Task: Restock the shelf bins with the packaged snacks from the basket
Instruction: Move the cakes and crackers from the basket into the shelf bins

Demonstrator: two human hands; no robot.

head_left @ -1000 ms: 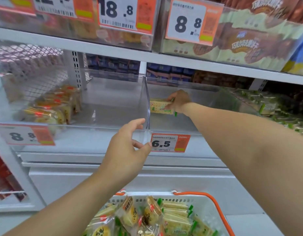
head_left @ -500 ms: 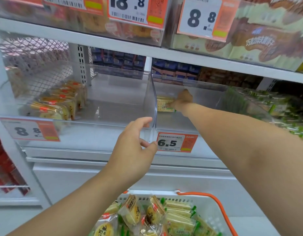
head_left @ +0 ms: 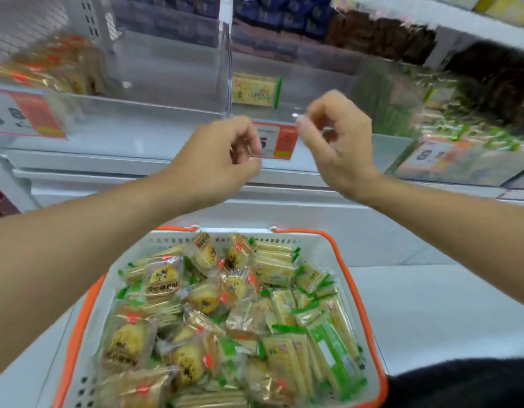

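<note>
A white basket with orange rim (head_left: 355, 287) sits low in front of me, full of several packaged snacks: round yellow pastries in clear wrap (head_left: 163, 278) and green-edged cracker packs (head_left: 287, 357). One green-edged cracker pack (head_left: 255, 89) lies alone in the clear middle shelf bin (head_left: 313, 83). My left hand (head_left: 216, 160) and my right hand (head_left: 337, 139) hover side by side in front of the bin's price tag (head_left: 281, 139), above the basket. Both have loosely curled fingers and hold nothing.
The clear bin at left (head_left: 166, 78) holds several yellow pastry packs (head_left: 49, 72) along its left side. The bin at right (head_left: 449, 122) is full of green packs. A clear divider (head_left: 225, 69) separates the bins. Dark packages line the back of the shelf.
My right hand let go of the cracker pack, left it in the middle bin and drew back. My left hand came off the bin's front edge. The view tilted down toward the basket.
</note>
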